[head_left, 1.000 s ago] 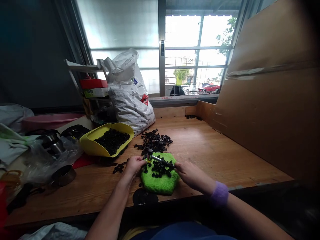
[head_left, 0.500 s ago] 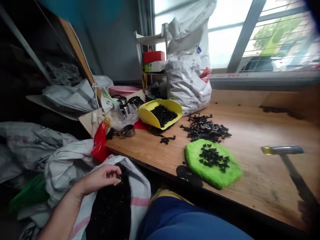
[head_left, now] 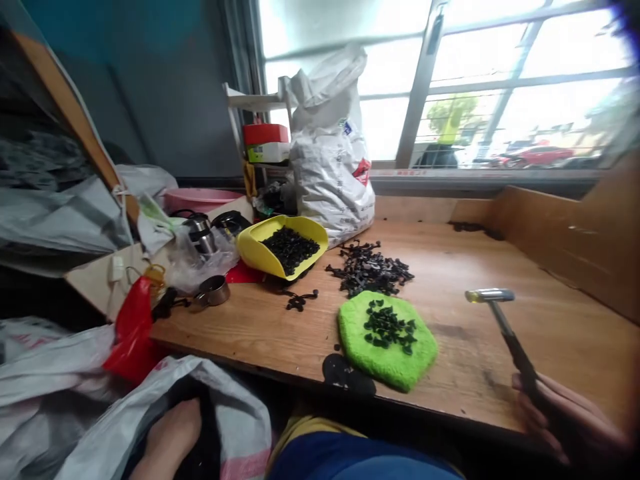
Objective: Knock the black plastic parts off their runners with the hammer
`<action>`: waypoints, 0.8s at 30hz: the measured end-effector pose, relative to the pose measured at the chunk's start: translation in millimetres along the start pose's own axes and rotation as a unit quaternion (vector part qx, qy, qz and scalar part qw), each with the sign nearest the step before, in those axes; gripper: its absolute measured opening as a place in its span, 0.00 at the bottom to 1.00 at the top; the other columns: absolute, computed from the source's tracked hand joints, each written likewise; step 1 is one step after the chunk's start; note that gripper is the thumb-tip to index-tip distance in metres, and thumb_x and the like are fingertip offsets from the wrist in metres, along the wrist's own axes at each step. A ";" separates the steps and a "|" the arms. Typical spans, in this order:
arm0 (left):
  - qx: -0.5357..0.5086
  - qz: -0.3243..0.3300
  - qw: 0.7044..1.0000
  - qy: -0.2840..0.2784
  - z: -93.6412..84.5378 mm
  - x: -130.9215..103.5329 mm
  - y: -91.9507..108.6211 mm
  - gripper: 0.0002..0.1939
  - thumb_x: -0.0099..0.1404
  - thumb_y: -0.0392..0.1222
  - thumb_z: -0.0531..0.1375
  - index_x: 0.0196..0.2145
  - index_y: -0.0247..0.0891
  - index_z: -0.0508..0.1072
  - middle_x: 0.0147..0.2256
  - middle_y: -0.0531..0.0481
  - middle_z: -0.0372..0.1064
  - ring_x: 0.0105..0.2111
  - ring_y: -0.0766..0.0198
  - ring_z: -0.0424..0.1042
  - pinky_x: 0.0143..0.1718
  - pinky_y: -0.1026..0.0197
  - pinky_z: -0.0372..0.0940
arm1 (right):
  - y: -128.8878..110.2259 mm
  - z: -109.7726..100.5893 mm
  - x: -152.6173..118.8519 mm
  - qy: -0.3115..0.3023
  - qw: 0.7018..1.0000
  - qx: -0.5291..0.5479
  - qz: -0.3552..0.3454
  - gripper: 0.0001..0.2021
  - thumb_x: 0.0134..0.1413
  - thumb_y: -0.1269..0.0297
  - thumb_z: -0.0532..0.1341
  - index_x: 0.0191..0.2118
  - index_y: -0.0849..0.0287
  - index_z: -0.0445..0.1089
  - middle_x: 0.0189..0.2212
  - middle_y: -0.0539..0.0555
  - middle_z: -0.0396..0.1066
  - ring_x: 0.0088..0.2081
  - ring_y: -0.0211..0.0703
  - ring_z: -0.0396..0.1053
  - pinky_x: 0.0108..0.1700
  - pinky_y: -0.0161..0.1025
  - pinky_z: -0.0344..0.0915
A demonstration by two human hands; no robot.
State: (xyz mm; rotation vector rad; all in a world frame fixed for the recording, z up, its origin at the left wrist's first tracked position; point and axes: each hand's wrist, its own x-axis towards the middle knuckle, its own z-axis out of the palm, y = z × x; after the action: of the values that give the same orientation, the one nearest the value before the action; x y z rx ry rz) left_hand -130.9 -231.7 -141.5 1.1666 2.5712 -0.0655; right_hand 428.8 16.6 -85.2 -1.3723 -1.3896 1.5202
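My left hand reaches down into an open white sack below the table edge; its fingers are hidden in the dark inside. At the right, my right hand is wrapped round the dark handle of a hammer, its head raised over the wooden table. Small black parts lie on a green cushion. Behind the cushion is a larger pile of black pieces. A yellow scoop full of small black parts sits left of that pile.
A tall white bag stands by the window. Along the left of the wooden table are a metal cup, a red bag and a pink basin. Black discs lie at the front edge.
The view has turned to the right. My left hand has gone deeper into the sack, its fingers passing out of sight. The hammer and more of my right hand show more clearly.
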 end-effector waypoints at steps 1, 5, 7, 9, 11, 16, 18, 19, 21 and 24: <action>-0.008 0.047 0.999 -0.023 -12.5 -2.9 5.6 0.13 0.57 0.35 0.49 0.25 0.38 0.73 0.31 0.40 0.74 0.35 0.49 0.73 0.34 0.55 0.61 | -2.8 3.1 -3.6 -0.011 0.999 0.030 0.010 0.16 0.44 0.44 0.61 0.26 0.51 0.64 0.17 0.51 0.54 0.13 0.35 0.53 0.12 0.35 0.49; -0.109 0.250 0.962 -0.010 -79.8 -12.2 61.4 0.15 0.60 0.49 0.50 0.24 0.41 0.71 0.24 0.50 0.71 0.27 0.57 0.69 0.29 0.61 0.59 | -15.0 15.7 -13.7 -0.014 0.997 0.076 -0.009 0.14 0.49 0.47 0.59 0.28 0.51 0.64 0.19 0.51 0.53 0.14 0.34 0.52 0.13 0.34 0.47; -0.146 0.273 0.944 0.114 -108.8 -5.8 102.6 0.14 0.61 0.48 0.49 0.34 0.42 0.72 0.34 0.48 0.73 0.36 0.57 0.70 0.38 0.62 0.60 | -16.5 18.5 -14.7 -0.005 0.997 0.076 -0.016 0.13 0.51 0.47 0.57 0.29 0.52 0.64 0.19 0.51 0.53 0.14 0.34 0.52 0.13 0.35 0.45; -0.112 0.275 0.939 0.173 -126.1 10.6 142.4 0.19 0.60 0.43 0.49 0.46 0.40 0.70 0.43 0.42 0.71 0.42 0.54 0.69 0.44 0.58 0.59 | -15.5 19.3 -13.8 -0.003 0.996 0.078 -0.033 0.14 0.53 0.48 0.55 0.30 0.53 0.64 0.18 0.50 0.53 0.14 0.34 0.51 0.13 0.35 0.44; -0.043 0.269 0.949 0.162 -131.6 32.7 175.0 0.26 0.59 0.40 0.49 0.55 0.38 0.63 0.44 0.38 0.70 0.42 0.51 0.69 0.44 0.54 0.59 | -14.3 19.4 -13.0 -0.009 0.995 0.080 -0.056 0.15 0.53 0.47 0.55 0.32 0.55 0.62 0.18 0.49 0.54 0.13 0.33 0.51 0.12 0.32 0.44; 0.028 0.252 0.962 0.103 -122.4 73.5 215.5 0.23 0.55 0.34 0.50 0.49 0.41 0.67 0.40 0.38 0.72 0.40 0.49 0.71 0.39 0.54 0.60 | -14.7 18.4 -14.1 -0.045 0.990 0.098 -0.092 0.16 0.54 0.48 0.55 0.35 0.58 0.60 0.18 0.45 0.55 0.13 0.30 0.53 0.11 0.27 0.49; 0.015 0.248 0.963 0.105 -119.5 76.2 215.0 0.19 0.54 0.33 0.49 0.43 0.41 0.69 0.36 0.41 0.72 0.37 0.52 0.71 0.36 0.58 0.60 | -15.1 17.2 -14.4 -0.045 0.989 0.101 -0.103 0.15 0.56 0.50 0.54 0.36 0.59 0.60 0.18 0.45 0.56 0.13 0.30 0.53 0.11 0.26 0.49; 0.001 0.256 0.961 0.108 -118.8 75.1 211.7 0.17 0.54 0.33 0.49 0.40 0.41 0.69 0.34 0.43 0.72 0.36 0.54 0.71 0.35 0.59 0.59 | -15.2 16.6 -14.4 -0.044 0.989 0.100 -0.104 0.15 0.56 0.50 0.54 0.36 0.59 0.60 0.18 0.45 0.56 0.13 0.30 0.53 0.11 0.26 0.49; -0.041 0.281 0.952 0.110 -118.3 69.8 201.6 0.12 0.56 0.34 0.47 0.35 0.41 0.67 0.31 0.47 0.71 0.33 0.59 0.70 0.34 0.62 0.59 | -15.9 15.7 -14.2 -0.045 0.990 0.097 -0.097 0.15 0.55 0.50 0.55 0.36 0.59 0.60 0.18 0.45 0.56 0.13 0.30 0.53 0.11 0.26 0.49; -0.121 0.293 0.943 0.105 -114.9 59.9 185.0 0.08 0.59 0.42 0.48 0.28 0.40 0.64 0.25 0.52 0.68 0.27 0.63 0.68 0.31 0.64 0.58 | -18.7 16.4 -15.4 -0.045 0.990 0.094 -0.090 0.16 0.53 0.49 0.56 0.36 0.59 0.61 0.18 0.45 0.55 0.13 0.31 0.54 0.11 0.27 0.51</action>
State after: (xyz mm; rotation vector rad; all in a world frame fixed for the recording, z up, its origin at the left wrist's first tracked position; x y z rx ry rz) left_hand -61.3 -45.4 -34.4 1.8559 2.1947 0.5171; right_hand 413.5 2.0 -65.1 -1.0474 -1.3469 1.5657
